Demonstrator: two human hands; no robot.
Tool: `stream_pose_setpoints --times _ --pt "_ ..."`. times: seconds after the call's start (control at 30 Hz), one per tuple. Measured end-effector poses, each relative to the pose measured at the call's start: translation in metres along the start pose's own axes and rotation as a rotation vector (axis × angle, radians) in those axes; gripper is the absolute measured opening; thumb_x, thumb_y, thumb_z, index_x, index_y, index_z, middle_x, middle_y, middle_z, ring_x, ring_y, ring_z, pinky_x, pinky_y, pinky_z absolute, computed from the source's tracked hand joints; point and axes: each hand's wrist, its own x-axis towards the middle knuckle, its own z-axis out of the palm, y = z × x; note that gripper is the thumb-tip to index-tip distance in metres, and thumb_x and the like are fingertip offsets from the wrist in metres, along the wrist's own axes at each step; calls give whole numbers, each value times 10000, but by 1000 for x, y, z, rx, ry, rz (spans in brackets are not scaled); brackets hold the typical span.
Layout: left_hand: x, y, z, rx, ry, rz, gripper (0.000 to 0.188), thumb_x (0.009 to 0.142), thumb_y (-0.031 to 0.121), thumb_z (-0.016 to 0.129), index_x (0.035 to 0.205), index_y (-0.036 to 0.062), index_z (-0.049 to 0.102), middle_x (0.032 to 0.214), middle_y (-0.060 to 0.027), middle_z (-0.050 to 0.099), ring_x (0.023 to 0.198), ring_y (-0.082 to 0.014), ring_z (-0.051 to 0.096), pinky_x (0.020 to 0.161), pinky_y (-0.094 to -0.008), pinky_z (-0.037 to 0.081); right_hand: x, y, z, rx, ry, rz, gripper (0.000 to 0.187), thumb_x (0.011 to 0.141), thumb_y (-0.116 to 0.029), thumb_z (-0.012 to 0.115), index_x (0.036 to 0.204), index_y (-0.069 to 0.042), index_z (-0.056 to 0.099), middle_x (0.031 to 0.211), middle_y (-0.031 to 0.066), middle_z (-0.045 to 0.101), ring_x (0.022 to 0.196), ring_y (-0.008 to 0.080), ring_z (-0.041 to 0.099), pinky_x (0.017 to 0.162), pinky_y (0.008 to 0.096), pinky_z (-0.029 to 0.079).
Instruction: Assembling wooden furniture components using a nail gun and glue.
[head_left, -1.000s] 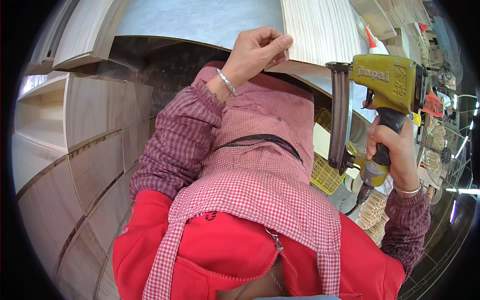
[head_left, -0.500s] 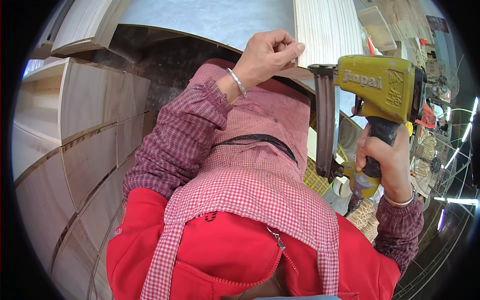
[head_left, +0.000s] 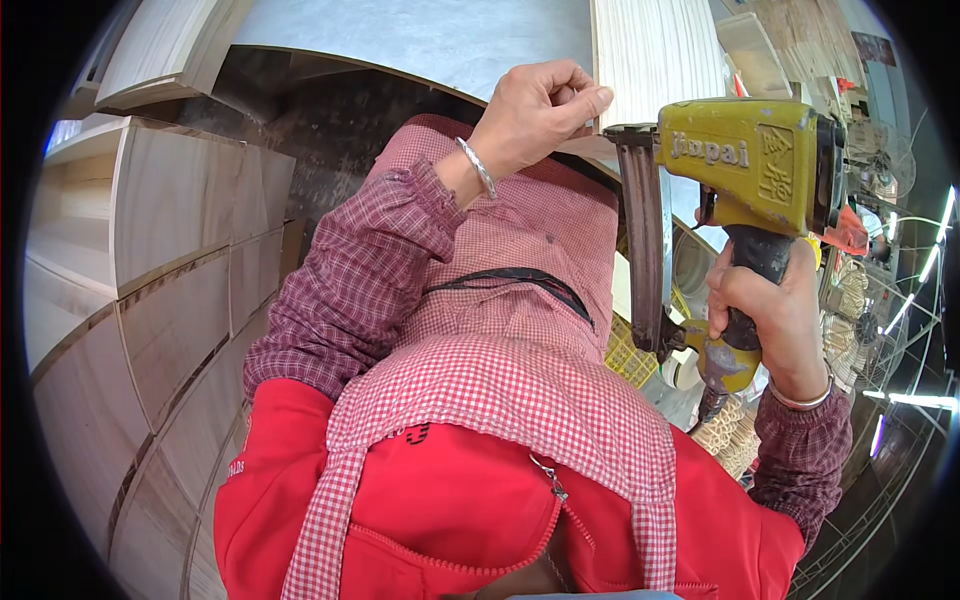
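My right hand (head_left: 770, 300) is wrapped round the black grip of a yellow-green pneumatic nail gun (head_left: 745, 150). The long dark magazine of the tool runs down its left side, and its nose meets the near edge of a pale wooden piece (head_left: 655, 65) with a grooved grain. At that piece's near left corner is my left hand (head_left: 545, 110), fingers curled and thumb laid along them. The thumb tip touches or nearly touches the wood; what the curled fingers hold, if anything, is hidden.
The wood lies on a pale blue-grey tabletop (head_left: 420, 35). Stacked wooden boxes (head_left: 175, 200) line my left side, with another wooden piece (head_left: 165, 50) at the far left. A yellow plastic crate (head_left: 630, 352) is below the nail gun; a clear plastic bin (head_left: 752, 55) stands far right.
The nail gun has moved slightly left and up, bringing its nose against the edge of the wooden piece. My left hand has hardly moved.
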Motion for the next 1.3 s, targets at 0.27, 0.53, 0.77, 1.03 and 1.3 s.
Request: stream_pose_setpoints --times 0.27,0.53,0.77,1.03,1.3 --pt "-5 3 -4 9 -3 -26 199 861 188 683 728 47 637 515 45 493 467 -36 502 447 -151 397 0 -13 5 -119 -6 13 71 701 -56 598 722 8 577 524 50 540 413 116 485 430 217 399" --pt "-10 6 -7 -25 15 -76 170 862 175 679 755 46 649 532 32 516 476 -44 512 447 -156 404 -10 6 -4 -91 71 -32 68 705 -70 606 710 -5 587 518 44 538 413 118 487 427 222 392" --pt "-5 18 -22 -127 44 -270 175 903 188 605 892 22 658 640 -11 593 589 -82 557 607 -197 473 -2 81 -72 -122 412 -104 91 744 -99 590 776 -16 572 558 46 545 398 121 459 427 228 390" --pt "47 35 -19 -69 170 -409 383 925 183 534 1209 -73 500 1006 -138 603 782 -176 589 736 -269 503 66 236 -143 -559 775 -105 401 723 -125 592 1097 20 580 767 181 649 584 329 591 582 377 484" --pt "84 42 -7 -49 339 -472 332 963 224 472 1127 -62 510 999 -152 592 831 -190 592 758 -307 514 127 318 -175 -828 822 136 583 766 -226 650 1278 -11 472 960 227 658 841 427 620 728 444 496"
